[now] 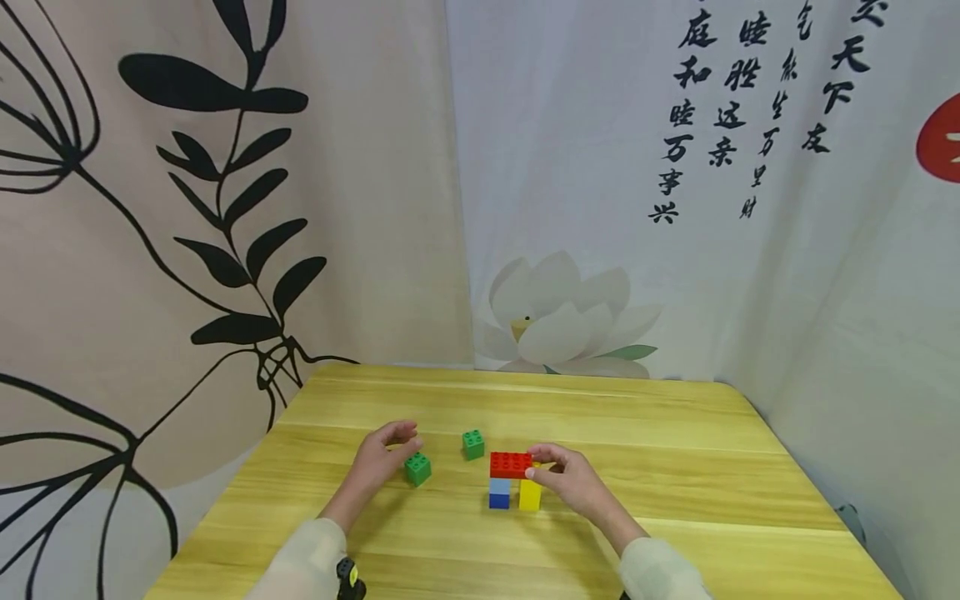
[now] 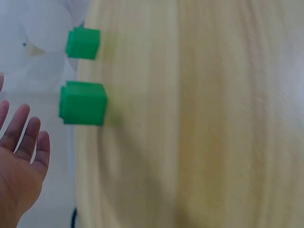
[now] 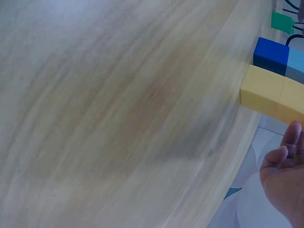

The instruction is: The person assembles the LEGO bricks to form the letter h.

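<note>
A red toy brick (image 1: 510, 465) lies across two short columns like a bridge. Under its left end, a light blue block (image 1: 499, 485) sits on a dark blue block (image 1: 498, 502); yellow blocks (image 1: 530, 495) stand under the right end. My right hand (image 1: 572, 481) pinches the red brick's right end, thumb in front and fingers behind. In the right wrist view, its fingertips (image 3: 295, 129) are beside the yellow column and the red brick is outside the picture. My left hand (image 1: 381, 457) hovers with loose fingers by a green block (image 1: 417, 469), holding nothing.
Another green block (image 1: 473, 445) stands farther back, between the near green block and the bridge. The wooden table (image 1: 675, 467) reaches back to a printed curtain (image 1: 382, 208) with plant and lotus drawings. A black wrist device (image 1: 349, 578) sits at the left sleeve.
</note>
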`<state>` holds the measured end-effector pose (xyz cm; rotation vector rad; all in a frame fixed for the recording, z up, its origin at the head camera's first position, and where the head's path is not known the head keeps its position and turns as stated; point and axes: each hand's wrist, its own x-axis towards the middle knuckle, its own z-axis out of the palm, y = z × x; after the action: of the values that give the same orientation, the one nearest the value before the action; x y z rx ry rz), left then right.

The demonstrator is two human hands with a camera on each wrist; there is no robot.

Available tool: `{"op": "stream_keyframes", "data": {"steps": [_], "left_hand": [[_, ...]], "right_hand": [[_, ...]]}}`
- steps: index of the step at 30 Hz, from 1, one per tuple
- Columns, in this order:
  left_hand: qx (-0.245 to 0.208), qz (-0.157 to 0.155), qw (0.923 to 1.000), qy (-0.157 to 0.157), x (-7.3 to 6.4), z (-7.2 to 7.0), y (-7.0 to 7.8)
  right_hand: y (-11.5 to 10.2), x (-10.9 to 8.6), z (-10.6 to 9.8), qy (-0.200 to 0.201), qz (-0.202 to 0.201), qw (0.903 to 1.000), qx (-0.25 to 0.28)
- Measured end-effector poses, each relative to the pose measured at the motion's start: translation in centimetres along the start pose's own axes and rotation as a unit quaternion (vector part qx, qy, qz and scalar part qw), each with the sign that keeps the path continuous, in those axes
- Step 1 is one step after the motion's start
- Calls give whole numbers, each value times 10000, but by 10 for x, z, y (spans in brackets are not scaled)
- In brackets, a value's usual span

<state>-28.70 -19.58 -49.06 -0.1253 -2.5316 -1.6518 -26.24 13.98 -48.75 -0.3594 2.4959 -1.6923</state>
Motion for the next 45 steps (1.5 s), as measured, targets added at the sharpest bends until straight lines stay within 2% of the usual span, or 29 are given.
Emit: {"op": "stream_keyframes", "data": {"steps": [5,13,24,35,45], "left_hand": [[46,-244,9997,33,-4,-1,-13],[-42,-468,9989,17,-11,10,-26],[67,-695,9975,90,-14,15,-34],[153,-731,9972,-6,-16,13,-35],[237,-747,9969,58,-16,10,-35]], "right_hand": [[2,0,-1,48,-31,10000,-62],[1,-1,-3,60,1,10000,31],[1,-3,-4,97,49,9999,25],[2,-1,-2,58,35,10000,72],[5,-2,-2,-12,14,10000,56]]}}
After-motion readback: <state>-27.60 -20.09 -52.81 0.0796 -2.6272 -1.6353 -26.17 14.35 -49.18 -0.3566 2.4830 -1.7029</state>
